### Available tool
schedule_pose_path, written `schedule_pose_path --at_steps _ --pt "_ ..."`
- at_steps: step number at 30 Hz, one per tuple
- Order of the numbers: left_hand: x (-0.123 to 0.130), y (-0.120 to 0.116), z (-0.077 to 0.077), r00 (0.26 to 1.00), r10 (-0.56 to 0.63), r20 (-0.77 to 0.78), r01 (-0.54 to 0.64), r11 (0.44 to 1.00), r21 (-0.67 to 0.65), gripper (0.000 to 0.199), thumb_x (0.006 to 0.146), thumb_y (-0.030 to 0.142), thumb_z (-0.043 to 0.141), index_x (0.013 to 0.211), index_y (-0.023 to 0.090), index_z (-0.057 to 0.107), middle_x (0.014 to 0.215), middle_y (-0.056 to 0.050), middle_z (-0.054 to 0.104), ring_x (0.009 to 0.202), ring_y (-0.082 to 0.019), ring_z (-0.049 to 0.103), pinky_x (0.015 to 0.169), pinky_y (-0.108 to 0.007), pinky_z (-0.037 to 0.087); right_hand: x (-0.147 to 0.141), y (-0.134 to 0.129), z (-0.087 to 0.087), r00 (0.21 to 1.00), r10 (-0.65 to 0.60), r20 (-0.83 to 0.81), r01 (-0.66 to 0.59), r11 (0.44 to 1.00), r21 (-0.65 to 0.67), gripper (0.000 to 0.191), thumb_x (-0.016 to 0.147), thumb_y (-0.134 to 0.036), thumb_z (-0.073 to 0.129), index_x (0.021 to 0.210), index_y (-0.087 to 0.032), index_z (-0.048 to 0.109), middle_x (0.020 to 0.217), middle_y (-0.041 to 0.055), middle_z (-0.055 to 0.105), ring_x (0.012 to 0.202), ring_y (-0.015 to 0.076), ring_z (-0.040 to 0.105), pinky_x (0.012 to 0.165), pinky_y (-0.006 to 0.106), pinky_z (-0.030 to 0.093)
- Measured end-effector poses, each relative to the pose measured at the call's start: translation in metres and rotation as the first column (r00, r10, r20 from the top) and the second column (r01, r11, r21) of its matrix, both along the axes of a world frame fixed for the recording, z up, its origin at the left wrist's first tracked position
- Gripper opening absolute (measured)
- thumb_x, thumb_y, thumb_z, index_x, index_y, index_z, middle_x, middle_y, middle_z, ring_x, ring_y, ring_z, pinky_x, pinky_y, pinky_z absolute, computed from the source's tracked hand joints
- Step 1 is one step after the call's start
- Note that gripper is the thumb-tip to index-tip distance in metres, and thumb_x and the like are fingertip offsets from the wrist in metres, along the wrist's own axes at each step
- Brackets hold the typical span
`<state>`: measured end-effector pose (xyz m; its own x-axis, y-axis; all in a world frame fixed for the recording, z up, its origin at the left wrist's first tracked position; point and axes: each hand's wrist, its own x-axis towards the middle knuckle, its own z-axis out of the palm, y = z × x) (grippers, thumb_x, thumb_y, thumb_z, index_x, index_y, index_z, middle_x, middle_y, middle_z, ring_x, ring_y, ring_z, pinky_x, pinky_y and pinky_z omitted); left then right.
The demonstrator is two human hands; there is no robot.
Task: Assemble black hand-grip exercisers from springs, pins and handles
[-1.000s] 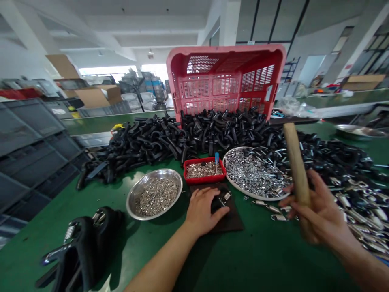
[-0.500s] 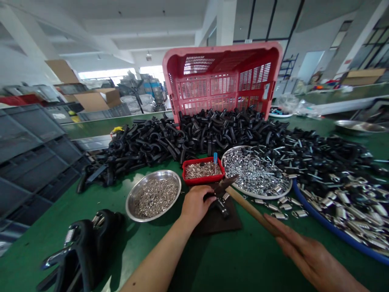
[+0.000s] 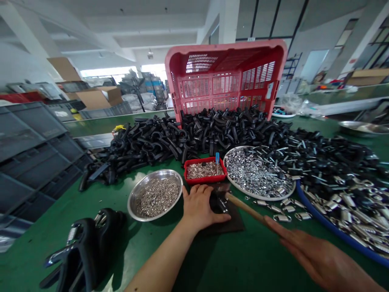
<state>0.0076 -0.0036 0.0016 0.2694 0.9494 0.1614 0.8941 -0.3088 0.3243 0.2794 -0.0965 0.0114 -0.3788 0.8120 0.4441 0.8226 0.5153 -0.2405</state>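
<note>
My right hand (image 3: pixel 316 247) is wrapped round the wooden handle of a hammer (image 3: pixel 247 209), whose dark head is down over a dark mat (image 3: pixel 234 223). Beside the hammer head, my left hand (image 3: pixel 197 209) lies with fingers spread and thumb stretched to the right. Between that thumb and the fingers a black part with a shiny metal piece (image 3: pixel 223 206) shows on the mat, partly hidden by hand and hammer. Just beyond stands a red tray (image 3: pixel 204 179) of small metal pins. Left of my hand is a steel bowl (image 3: pixel 131 202) of small metal pieces.
A white plate (image 3: pixel 258 195) holds shiny metal pieces, with loose springs (image 3: pixel 282 218) near it. A blue-rimmed tray (image 3: pixel 322 223) bears more springs. Black handles (image 3: pixel 158 138) pile before a red crate (image 3: pixel 225 48). Assembled black clamps (image 3: pixel 88 243) stand at front left.
My left hand has gone from pinching at the black part to lying spread out. The hammer head has dropped lower onto the work at the mat.
</note>
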Motion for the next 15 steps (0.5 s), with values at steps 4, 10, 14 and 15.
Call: schedule_pose_path --at_steps 4,10,14,15 --pt "-0.002 0.002 0.002 1.0 -0.017 0.014 0.017 1.0 0.015 0.088 0.043 0.078 0.055 0.114 0.026 0.053 0.121 -0.008 0.051 0.115 -0.035 0.037 0.1 -0.062 -0.005 0.005 0.004 0.015 1.0 0.024 -0.011 -0.025 0.987 -0.157 0.047 0.084 -0.022 0.043 0.129 -0.033 0.04 0.115 -0.0024 0.059 0.094 0.0201 0.061 0.077 0.03 0.053" --pt "-0.001 0.003 -0.002 1.0 -0.017 0.024 0.017 1.0 -0.009 0.09 0.041 0.075 0.059 0.116 0.025 0.052 0.123 -0.008 0.05 0.116 -0.034 0.037 0.101 -0.061 -0.006 -0.011 0.005 0.031 0.987 0.037 -0.157 -0.038 0.999 0.001 0.054 0.083 -0.019 0.044 0.133 -0.035 0.033 0.121 -0.0024 0.055 0.096 0.0213 0.06 0.083 0.031 0.052" --pt "-0.001 -0.001 -0.004 0.997 -0.034 0.065 0.034 0.999 0.005 0.084 0.05 0.07 0.061 0.121 0.025 0.047 0.126 -0.007 0.048 0.116 -0.032 0.039 0.101 -0.061 -0.005 -0.015 0.012 0.029 0.99 0.046 -0.135 -0.055 0.997 -0.058 0.052 0.084 -0.02 0.042 0.134 -0.033 0.033 0.12 -0.0004 0.056 0.097 0.0205 0.06 0.079 0.029 0.054" --pt "-0.001 -0.002 -0.004 0.996 -0.048 0.077 0.047 0.999 0.012 0.08 0.054 0.068 0.06 0.121 0.027 0.047 0.126 -0.006 0.049 0.116 -0.031 0.039 0.101 -0.061 -0.006 -0.014 0.014 0.027 0.99 0.042 -0.134 -0.051 0.997 -0.064 0.052 0.084 -0.02 0.042 0.134 -0.032 0.032 0.12 -0.0003 0.056 0.098 0.0203 0.06 0.079 0.029 0.054"
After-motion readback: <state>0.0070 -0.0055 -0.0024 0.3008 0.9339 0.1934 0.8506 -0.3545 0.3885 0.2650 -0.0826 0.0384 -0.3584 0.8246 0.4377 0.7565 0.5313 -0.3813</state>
